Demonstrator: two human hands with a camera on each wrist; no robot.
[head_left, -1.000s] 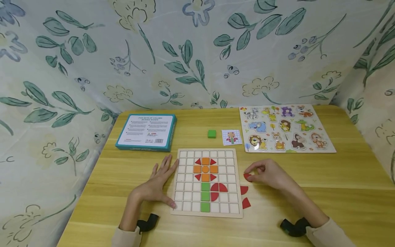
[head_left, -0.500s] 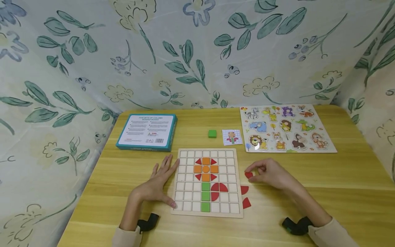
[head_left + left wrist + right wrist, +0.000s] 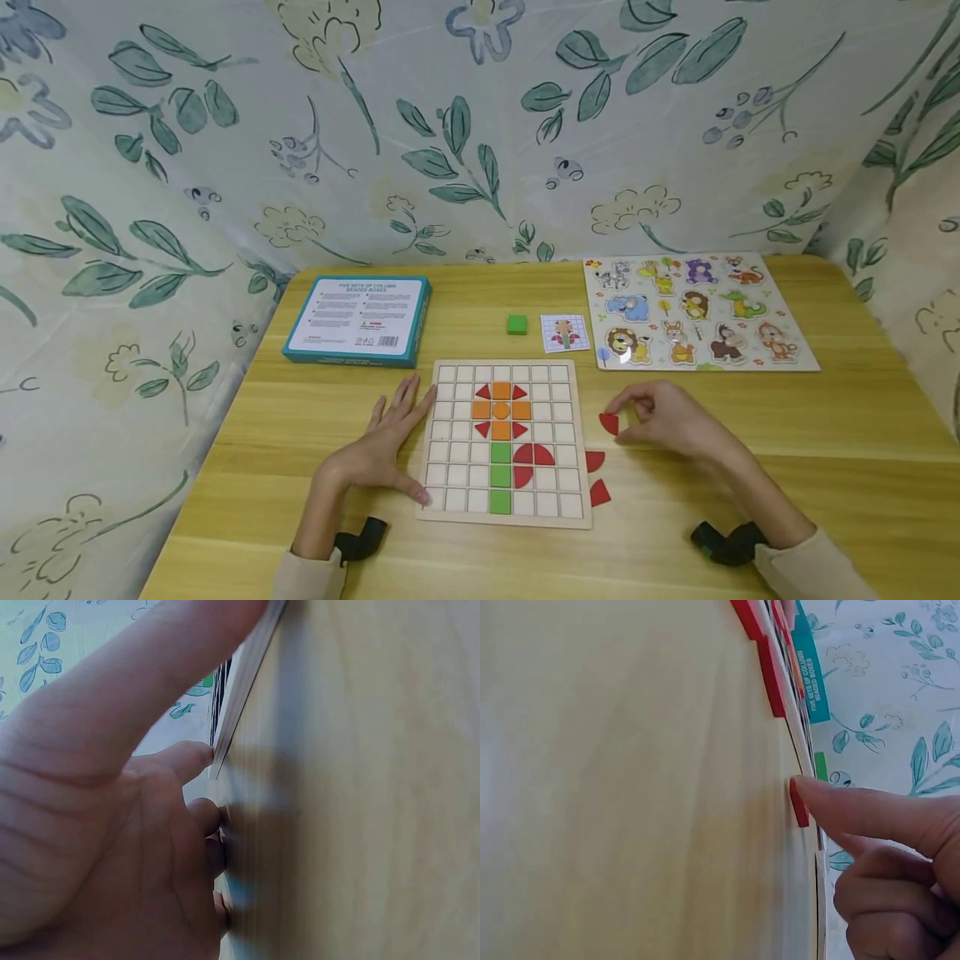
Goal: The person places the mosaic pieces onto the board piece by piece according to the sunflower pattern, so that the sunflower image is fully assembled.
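A wooden grid board (image 3: 458, 517) lies in the middle of the table, bearing orange, red and green pieces in a flower pattern. Three red quarter-circle pieces (image 3: 522, 477) sit in its cells right of the green squares (image 3: 500, 476). My left hand (image 3: 375, 454) has its fingers spread at the board's left side, with thumb and index fingertips at the edge. To the right of the board, my right hand (image 3: 671, 421) pinches another red quarter-circle piece (image 3: 610, 425) between thumb and index finger; the right wrist view shows the thumb (image 3: 832, 802) against it.
Two loose red quarter-circle pieces (image 3: 600, 492) lie by the board's right edge. Behind the board are a green block (image 3: 517, 325) and a small pattern card (image 3: 566, 333). A teal-edged box (image 3: 356, 321) is at back left, an animal puzzle (image 3: 697, 312) at back right.
My right hand has shifted slightly right, and the red quarter-circle piece in it has turned so more of its face shows. The left hand keeps its place at the board.
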